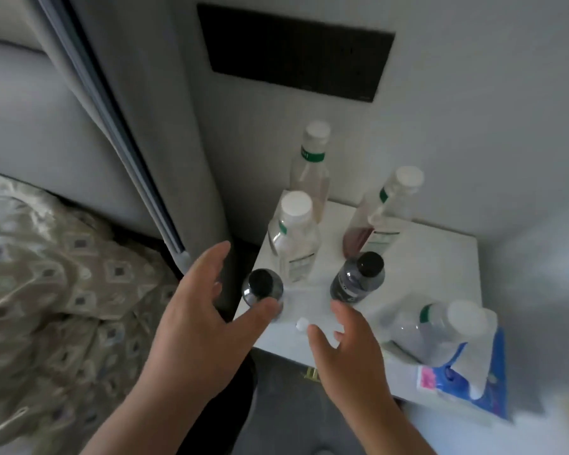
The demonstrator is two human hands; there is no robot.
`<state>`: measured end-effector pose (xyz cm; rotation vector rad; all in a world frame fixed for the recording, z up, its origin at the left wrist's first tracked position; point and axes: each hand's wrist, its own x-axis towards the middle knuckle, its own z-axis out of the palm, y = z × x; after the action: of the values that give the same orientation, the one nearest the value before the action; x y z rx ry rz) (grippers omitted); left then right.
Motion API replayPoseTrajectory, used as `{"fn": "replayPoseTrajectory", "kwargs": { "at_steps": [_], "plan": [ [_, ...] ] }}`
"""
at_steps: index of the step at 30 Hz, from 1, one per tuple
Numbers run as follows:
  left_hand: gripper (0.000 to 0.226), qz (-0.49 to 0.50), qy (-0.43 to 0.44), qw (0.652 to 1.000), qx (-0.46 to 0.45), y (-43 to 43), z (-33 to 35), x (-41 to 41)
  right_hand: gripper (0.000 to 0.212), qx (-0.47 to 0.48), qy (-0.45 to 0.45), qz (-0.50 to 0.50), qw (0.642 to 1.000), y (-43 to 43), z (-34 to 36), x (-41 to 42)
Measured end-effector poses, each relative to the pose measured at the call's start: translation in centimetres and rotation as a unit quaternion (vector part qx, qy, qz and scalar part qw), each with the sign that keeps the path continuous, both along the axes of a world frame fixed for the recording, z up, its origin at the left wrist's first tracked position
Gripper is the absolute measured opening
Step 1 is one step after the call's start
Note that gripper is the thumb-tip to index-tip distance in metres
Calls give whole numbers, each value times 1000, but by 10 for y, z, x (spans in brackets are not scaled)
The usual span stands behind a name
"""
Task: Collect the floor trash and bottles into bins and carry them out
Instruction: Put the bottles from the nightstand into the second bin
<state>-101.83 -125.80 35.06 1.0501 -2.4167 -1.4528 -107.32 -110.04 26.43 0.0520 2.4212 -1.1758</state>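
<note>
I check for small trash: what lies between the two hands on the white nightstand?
Head view: a small white cap lies between left hand and right hand.

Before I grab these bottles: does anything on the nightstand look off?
One thing: a loose white cap lies on the nightstand near its front edge, between the left hand and right hand, on no bottle. Which bottle it belongs to is unclear. No spill shows.

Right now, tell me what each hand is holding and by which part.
Nothing is held. The left hand is spread open beside the dark-capped bottle, thumb near its side; the right hand is open short of the other dark bottle.
</note>
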Motion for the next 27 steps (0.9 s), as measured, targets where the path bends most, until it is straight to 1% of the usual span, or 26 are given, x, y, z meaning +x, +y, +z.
{"fn": "replayPoseTrajectory", "kwargs": {
  "at_steps": [2, 4, 6, 9, 15, 19, 22, 25, 27],
  "plan": [
    [93, -25, -17, 999, -42, 3, -17, -9, 59, -4, 14, 35, 999, -7, -15, -3],
    [93, -39, -21, 998, -51, 6, -32, -14, 58, -2, 20, 75, 997, -9, -31, -4],
    [80, -52, -26, 996, -68, 6, -47, -18, 55, 10, 33, 92, 995, -9, -43, -6],
    [54, -74, -24, 993, -91, 7, -63, -21, 48, 5, 46, 87, 995, -10, -56, -8],
    [36, -43, 3, 995, -88, 5, -78, -27, 22, 16, 94, 106, 990, -15, -69, -16],
    [36, -19, 20, 996, -84, -2, -72, -13, 5, -4, 123, 112, 986, -16, -64, -12],
    [44, 46, 49, 995, -74, -23, -60, 25, 7, -48, 119, 124, 984, -26, -49, 6],
    [49, 128, 83, 987, -49, -53, -58, 77, 21, -63, 97, 177, 977, -49, -43, 36],
    [54, 159, 61, 985, -41, -69, -73, 109, 19, -67, 67, 213, 972, -66, -51, 55]
  ]
}}
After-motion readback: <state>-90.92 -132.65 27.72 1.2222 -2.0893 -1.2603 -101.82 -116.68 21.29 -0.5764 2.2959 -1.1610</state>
